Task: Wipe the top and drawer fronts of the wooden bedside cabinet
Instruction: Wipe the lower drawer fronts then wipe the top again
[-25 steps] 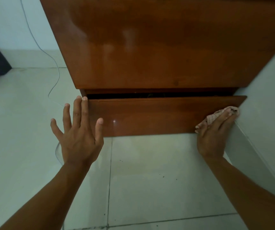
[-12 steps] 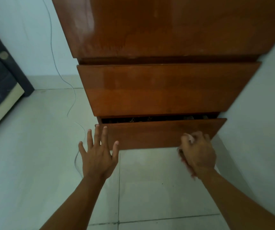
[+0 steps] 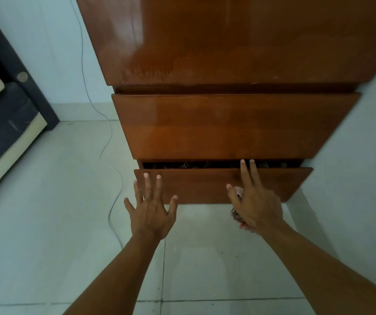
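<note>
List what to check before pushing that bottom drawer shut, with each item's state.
1. Bottom drawer ajar, with a dark gap above its front: ok, it is ready to close.
2. Left hand open and spread at the front's left end: ok.
3. Right hand clear of the gap: not ok. Two straight fingers reach up over the drawer's top edge and could be pinched.
4. Cloth secure: ok, it is bunched under the right palm.
5. Contents below the drawer's rim: cannot tell, the gap is too dark.
6. Cable out of the way: ok, it lies on the floor to the left.
</note>
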`<act>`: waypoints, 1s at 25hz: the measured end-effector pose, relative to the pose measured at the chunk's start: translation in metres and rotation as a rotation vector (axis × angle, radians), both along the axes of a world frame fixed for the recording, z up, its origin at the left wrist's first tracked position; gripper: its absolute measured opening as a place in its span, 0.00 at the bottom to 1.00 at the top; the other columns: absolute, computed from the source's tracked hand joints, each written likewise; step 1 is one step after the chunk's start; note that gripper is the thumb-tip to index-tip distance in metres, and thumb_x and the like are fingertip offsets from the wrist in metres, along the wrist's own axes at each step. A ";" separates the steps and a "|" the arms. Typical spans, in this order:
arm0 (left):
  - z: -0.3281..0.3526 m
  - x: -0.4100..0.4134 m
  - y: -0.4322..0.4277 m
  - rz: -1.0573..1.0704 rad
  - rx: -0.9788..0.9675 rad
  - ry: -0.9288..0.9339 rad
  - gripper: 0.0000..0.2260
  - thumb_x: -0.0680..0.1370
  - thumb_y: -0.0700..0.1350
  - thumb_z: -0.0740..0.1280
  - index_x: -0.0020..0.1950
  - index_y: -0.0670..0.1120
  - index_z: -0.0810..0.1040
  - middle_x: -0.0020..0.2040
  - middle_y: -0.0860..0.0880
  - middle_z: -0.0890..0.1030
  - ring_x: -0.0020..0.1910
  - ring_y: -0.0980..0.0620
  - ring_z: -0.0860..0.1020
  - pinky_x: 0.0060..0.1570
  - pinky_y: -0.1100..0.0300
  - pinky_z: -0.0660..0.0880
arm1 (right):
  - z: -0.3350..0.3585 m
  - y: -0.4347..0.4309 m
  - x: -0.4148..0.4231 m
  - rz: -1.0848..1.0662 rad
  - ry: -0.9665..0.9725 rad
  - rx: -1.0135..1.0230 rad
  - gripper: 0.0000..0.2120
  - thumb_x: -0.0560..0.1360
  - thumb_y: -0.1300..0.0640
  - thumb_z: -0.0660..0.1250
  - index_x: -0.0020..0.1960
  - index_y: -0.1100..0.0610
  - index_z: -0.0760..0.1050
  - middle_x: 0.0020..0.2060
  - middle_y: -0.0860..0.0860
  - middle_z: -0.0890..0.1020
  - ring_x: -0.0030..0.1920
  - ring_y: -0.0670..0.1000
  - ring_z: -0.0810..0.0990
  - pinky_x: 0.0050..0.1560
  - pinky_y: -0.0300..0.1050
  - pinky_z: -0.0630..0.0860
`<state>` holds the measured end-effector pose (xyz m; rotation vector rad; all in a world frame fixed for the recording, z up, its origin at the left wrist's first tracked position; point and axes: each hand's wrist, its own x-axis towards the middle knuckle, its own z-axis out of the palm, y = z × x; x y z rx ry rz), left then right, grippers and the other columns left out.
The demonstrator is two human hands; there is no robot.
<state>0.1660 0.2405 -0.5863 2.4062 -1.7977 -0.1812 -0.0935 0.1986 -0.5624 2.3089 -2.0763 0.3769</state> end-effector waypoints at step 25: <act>0.315 -0.020 0.025 -0.318 0.245 0.016 0.39 0.76 0.67 0.38 0.81 0.50 0.60 0.81 0.46 0.63 0.80 0.43 0.60 0.72 0.42 0.65 | 0.302 0.058 -0.030 -0.190 -0.637 0.881 0.30 0.64 0.38 0.82 0.58 0.54 0.80 0.42 0.40 0.78 0.39 0.37 0.74 0.40 0.28 0.71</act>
